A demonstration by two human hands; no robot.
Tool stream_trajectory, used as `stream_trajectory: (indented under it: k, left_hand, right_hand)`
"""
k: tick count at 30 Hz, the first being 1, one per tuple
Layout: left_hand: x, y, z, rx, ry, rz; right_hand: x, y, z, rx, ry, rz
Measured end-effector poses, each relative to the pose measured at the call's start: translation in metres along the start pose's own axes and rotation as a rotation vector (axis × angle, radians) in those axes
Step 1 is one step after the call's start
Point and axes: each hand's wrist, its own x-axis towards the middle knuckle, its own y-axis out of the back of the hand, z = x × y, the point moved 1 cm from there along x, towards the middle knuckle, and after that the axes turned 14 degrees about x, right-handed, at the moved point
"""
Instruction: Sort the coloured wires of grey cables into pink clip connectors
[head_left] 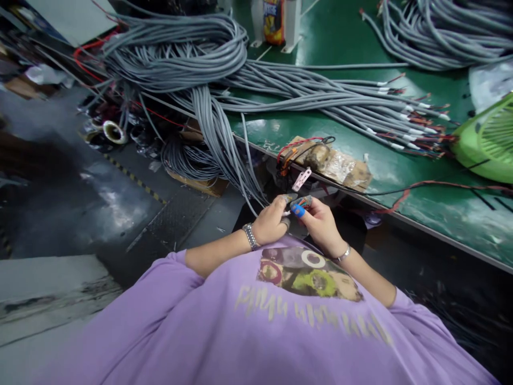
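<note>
Close in front of my chest, both hands are together, below the bench edge. My left hand [271, 221] is closed round the end of a grey cable [252, 207], which hangs from the bundle on the bench. Thin coloured wires [303, 201] fan out between the hands, and my right hand [324, 223] pinches them. A blue covering [297, 209] wraps my right thumb, and the fingertips wear greyish coverings. Just beyond the hands, a pink clip [302, 179] sticks out from the bench edge, beside a taped block [334, 164] with wires on it.
A thick coil of grey cables [180, 51] lies across the green bench [276, 125], its stripped ends [420, 128] pointing right. Another cable coil [444, 32] lies at the back right, near a green fan [491, 139]. More cable [192, 160] sits in a box on the floor.
</note>
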Motion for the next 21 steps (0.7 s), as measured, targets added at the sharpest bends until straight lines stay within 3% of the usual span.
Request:
stream_trajectory:
  k: [4, 8, 14, 17, 21]
  left_hand:
    - [-0.002, 0.007, 0.010, -0.354, 0.175, -0.159]
    - [0.000, 0.013, 0.019, -0.571, 0.409, -0.304]
    - [0.006, 0.015, 0.020, -0.518, 0.446, -0.367]
    - [0.007, 0.013, 0.016, -0.490, 0.486, -0.402]
    - [0.007, 0.010, 0.014, -0.543, 0.526, -0.360]
  right_hand:
    - [0.004, 0.011, -0.001, 0.083, -0.067, 0.017]
    - [0.006, 0.018, -0.005, 0.090, -0.116, -0.092]
    - [0.009, 0.017, 0.001, 0.148, -0.148, -0.035]
    - [0.008, 0.015, 0.004, 0.074, -0.098, 0.017]
    - [0.009, 0.014, 0.003, -0.052, -0.012, 0.056]
